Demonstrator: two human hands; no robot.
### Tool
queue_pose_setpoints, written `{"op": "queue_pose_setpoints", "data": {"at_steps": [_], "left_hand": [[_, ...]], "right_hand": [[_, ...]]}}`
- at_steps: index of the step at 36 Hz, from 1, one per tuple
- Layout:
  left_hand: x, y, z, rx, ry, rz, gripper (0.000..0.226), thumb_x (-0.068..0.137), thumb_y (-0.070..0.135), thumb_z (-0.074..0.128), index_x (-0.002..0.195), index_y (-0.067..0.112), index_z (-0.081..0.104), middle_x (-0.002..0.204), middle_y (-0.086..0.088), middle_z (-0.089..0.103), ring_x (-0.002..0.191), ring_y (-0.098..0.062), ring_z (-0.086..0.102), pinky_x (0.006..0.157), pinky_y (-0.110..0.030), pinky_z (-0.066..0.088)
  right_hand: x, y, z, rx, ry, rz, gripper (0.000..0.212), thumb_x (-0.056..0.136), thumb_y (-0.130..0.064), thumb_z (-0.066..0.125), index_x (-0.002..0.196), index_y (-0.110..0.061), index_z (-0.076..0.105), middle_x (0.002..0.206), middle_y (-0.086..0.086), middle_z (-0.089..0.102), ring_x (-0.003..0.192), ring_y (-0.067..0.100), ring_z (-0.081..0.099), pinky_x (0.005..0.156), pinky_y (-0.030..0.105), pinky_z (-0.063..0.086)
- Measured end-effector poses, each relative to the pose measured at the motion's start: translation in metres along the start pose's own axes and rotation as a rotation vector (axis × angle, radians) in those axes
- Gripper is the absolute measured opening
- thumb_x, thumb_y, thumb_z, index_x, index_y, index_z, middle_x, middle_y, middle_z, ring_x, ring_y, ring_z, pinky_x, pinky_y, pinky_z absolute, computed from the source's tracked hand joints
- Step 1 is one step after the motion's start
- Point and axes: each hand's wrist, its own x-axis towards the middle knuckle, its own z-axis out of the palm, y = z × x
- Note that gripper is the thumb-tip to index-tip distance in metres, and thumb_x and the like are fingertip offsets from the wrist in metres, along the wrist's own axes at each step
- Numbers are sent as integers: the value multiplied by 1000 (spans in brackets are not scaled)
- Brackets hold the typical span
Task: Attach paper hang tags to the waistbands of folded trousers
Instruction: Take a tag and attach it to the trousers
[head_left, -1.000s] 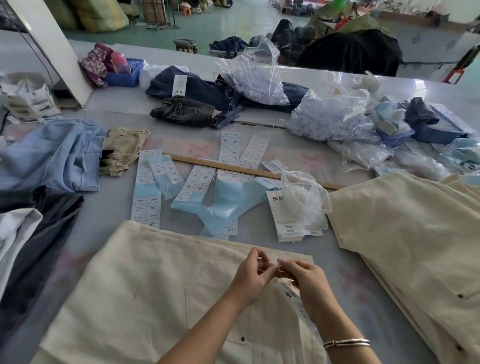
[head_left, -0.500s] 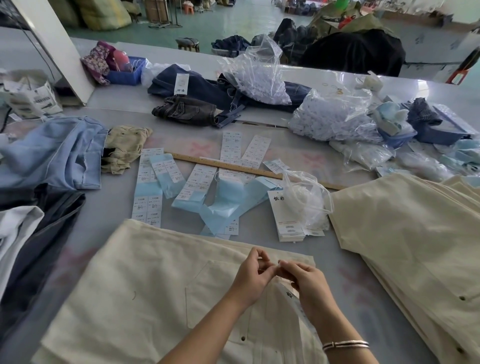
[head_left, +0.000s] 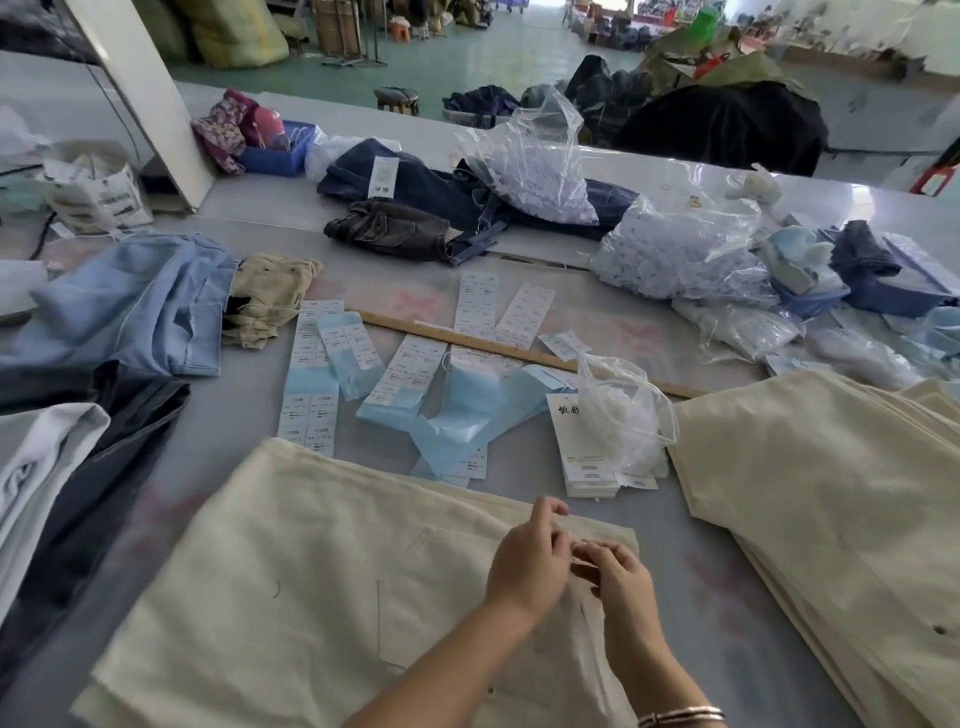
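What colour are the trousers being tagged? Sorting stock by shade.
Cream trousers, plain; head view.

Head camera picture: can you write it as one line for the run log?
stage: tagging | left hand: pinching at waistband | right hand: fingers curled, meeting left | cream trousers: folded on table | hang tags: stacked beyond

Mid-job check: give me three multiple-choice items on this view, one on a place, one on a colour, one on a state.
1. Where is the wooden ruler?
A. Beyond the cream trousers, among the label sheets
B. On the stack at right
C. In the blue basket

2. What colour are the trousers under the hands?
A. Dark blue
B. Cream
C. Black

3. What are the left hand and right hand doing?
A. Lying flat and apart
B. Lifting the ruler
C. Meeting with curled fingers at the waistband edge

Answers: 1 A, it lies on the table past the trousers; 2 B, the cloth is pale cream; 3 C, the fingertips meet there, though what they pinch is too small to tell.
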Motion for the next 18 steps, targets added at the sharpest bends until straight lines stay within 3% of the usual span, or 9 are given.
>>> {"op": "queue_pose_setpoints", "data": {"at_steps": [3,5,7,9,11,13,15,18], "left_hand": [[9,-18,-41,197,93,159,16,94,21,55,108,19,61,96,1,71,87,-17,66,75,-29,52],[15,-46,-82,347,199,156,16,88,17,60,103,15,66,99,-3,70,90,-23,65,78,-32,48],[15,-85,-129,518,269,-41,29,87,18,62,116,12,62,117,-7,64,105,-27,60,87,-35,44],[2,-128,-179,654,329,-390,50,88,30,63,133,10,50,137,-12,49,122,-32,49,97,-38,41],[-20,-169,-223,622,391,-673,68,84,39,68,139,7,43,141,-19,44,127,-38,44,101,-44,39],[-40,-197,-257,468,396,-845,81,82,44,71,143,4,37,143,-23,43,129,-40,43,103,-45,39],[-51,-209,-277,342,298,-929,84,83,43,70,144,-1,34,147,-24,39,132,-39,42,104,-41,38],[-50,-185,-284,232,126,-790,65,88,20,69,140,-2,37,139,-22,48,121,-32,51,96,-35,41]], "right_hand": [[8,1,-5,49,63,60,13,89,-4,52,90,-2,65,79,10,68,72,22,62,63,29,43],[15,-2,-9,73,107,89,20,91,-1,44,96,-4,63,85,10,66,75,21,60,65,29,42],[20,-9,-12,65,176,68,30,91,1,36,105,-7,61,96,9,65,82,21,56,69,29,40],[22,-18,-10,46,259,-10,34,91,2,35,110,-7,61,103,7,61,91,20,52,70,27,39],[21,-27,-4,-26,300,-129,30,91,0,39,108,-9,63,104,5,59,95,17,50,74,26,38],[16,-31,11,-138,250,-250,29,90,-1,42,104,-12,65,104,5,61,92,17,51,72,25,39],[6,-32,36,-344,133,-375,29,88,1,45,97,-19,64,105,7,63,83,19,53,67,23,37],[-19,-33,86,-605,-183,-673,38,85,11,53,100,-23,60,121,9,56,82,11,56,74,11,43]]}}
